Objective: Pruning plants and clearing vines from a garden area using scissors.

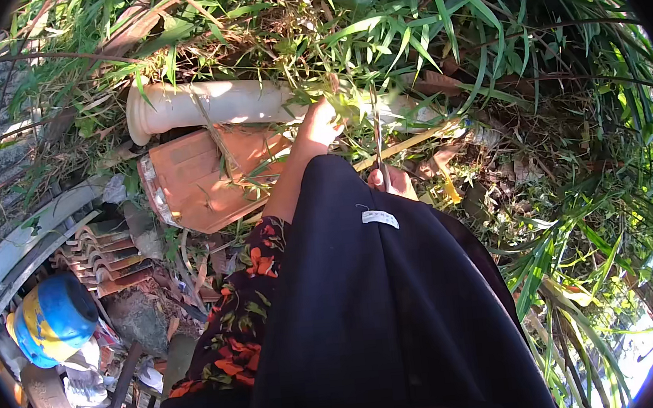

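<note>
My left hand (322,124) is shut on a bunch of green stems and leaves (347,103), over a pale cylindrical pipe or column (219,104) lying among the weeds. My right hand (393,180) holds a metal blade tool (378,132), perhaps scissors or a knife, its blade reaching up beside the bunch. Dark cloth partly covers my right wrist and left forearm. A flat orange clay slab (208,179) lies below the pipe, near my left forearm.
Tall grass (433,25) surrounds the work area at the top and right. Stacked clay roof tiles (113,257), a blue and yellow pot (54,321) and a curved pale rim (32,230) are at the left. A yellowish stalk (408,143) crosses beside my right hand.
</note>
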Demonstrator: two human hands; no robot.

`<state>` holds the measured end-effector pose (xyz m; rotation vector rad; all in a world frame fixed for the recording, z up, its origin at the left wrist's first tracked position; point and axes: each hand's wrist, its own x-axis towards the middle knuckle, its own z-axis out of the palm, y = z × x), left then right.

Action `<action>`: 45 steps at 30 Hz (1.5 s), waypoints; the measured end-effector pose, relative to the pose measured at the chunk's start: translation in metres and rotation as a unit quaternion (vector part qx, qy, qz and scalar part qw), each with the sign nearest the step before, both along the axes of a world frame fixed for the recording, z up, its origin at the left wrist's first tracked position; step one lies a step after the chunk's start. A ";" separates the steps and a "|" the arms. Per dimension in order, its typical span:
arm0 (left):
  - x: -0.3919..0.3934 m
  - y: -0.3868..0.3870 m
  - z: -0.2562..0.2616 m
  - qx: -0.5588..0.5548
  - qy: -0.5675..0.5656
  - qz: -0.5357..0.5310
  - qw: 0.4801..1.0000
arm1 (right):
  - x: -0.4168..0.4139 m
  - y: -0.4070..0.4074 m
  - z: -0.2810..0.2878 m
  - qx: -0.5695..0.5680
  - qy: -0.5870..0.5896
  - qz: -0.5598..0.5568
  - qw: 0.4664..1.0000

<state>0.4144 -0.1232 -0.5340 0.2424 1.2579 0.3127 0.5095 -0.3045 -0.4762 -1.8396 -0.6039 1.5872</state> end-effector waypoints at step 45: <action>-0.097 -0.052 0.017 0.058 0.141 0.142 0.978 | 0.086 0.023 0.052 -0.091 -0.039 0.333 0.938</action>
